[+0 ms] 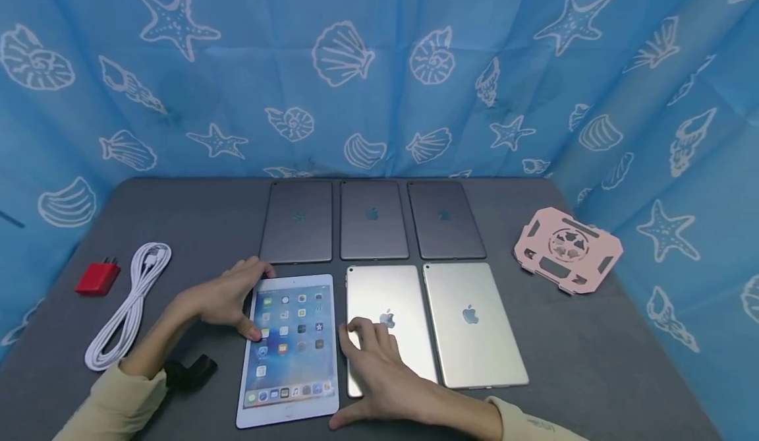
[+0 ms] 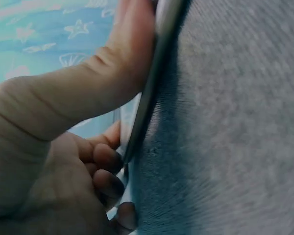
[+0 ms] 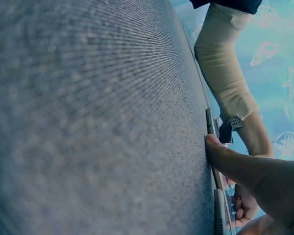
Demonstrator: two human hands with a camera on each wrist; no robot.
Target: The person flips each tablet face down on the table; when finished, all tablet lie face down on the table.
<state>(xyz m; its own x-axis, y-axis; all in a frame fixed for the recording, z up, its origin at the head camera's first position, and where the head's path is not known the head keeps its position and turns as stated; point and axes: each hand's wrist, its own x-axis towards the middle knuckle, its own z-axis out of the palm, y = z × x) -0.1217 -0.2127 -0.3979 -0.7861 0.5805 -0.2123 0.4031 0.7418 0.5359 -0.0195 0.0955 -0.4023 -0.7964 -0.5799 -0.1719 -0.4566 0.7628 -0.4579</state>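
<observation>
A white tablet lies face up, its screen lit with rows of app icons. My left hand holds it at the upper left, thumb over the left edge and fingers around the top corner. At the lower right corner, my right hand grips it with the thumb by the bottom edge and bent fingers along the right side. Those fingers partly cover a silver tablet lying face down. In the left wrist view the tablet's thin edge runs beside the thumb.
Another silver tablet lies face down at right. Behind stand three dark grey tablets in a row, lying flat. Far left are a red charger and a coiled white cable. A pink stand sits at right.
</observation>
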